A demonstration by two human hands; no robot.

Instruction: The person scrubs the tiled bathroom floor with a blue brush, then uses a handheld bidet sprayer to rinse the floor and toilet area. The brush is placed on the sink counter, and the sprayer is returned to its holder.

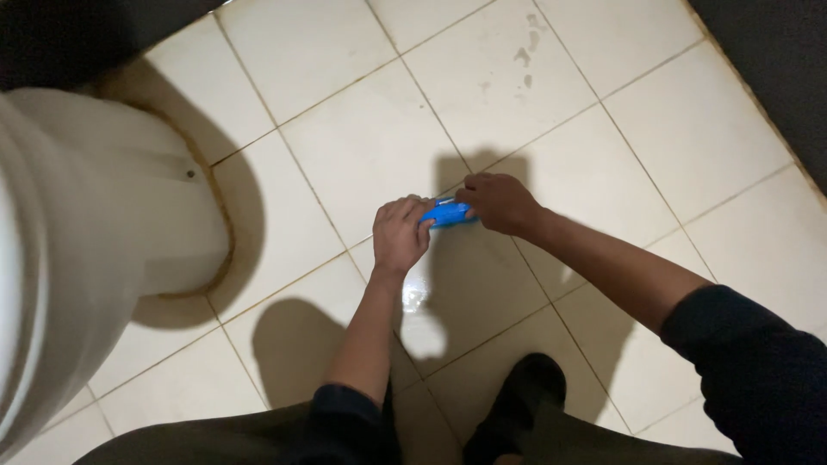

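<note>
Near the frame's centre, the left hand (401, 234) and right hand (500, 202) both close their fingers round a small blue object (446, 213) above the tiled floor (362, 146). It looks light, rigid, perhaps slick — best gripped at its 2 ends.

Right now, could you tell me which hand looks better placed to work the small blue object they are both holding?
Probably the right hand: its fingers pinch one end of the blue object from above, while the left hand wraps the other end, seemingly steadying it over the tiled floor.
</note>
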